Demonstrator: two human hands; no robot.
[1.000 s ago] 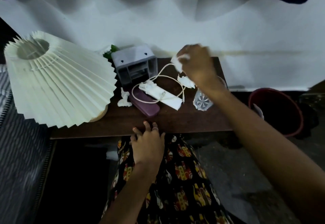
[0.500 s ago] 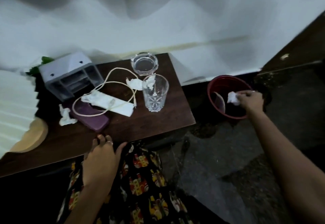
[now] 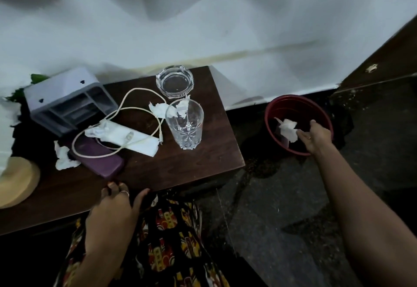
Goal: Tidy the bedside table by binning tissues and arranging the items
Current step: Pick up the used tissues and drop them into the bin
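Observation:
My right hand (image 3: 316, 136) reaches into the red bin (image 3: 325, 117) on the floor, right of the table, and pinches a crumpled white tissue (image 3: 287, 128) at its fingertips, just inside the rim. My left hand (image 3: 115, 210) rests flat on the front edge of the dark wooden bedside table (image 3: 203, 162), holding nothing. More tissues lie on the table: one (image 3: 159, 109) behind the clear glass tumbler (image 3: 185, 126), one (image 3: 63, 159) at the left by the purple phone (image 3: 99, 160), one (image 3: 97, 131) on a white pack (image 3: 135, 142).
A glass ashtray (image 3: 174, 81) stands at the table's back. A white cable (image 3: 126, 108) loops over the phone and pack. A grey organiser (image 3: 67, 101) lies at the back left, a lamp's wooden base (image 3: 15, 180) at far left. The floor is dark stone.
My right hand picked a tissue from the table, carried it right to the red bin, and now holds it lower inside the rim. My view swung right. The left hand stayed put.

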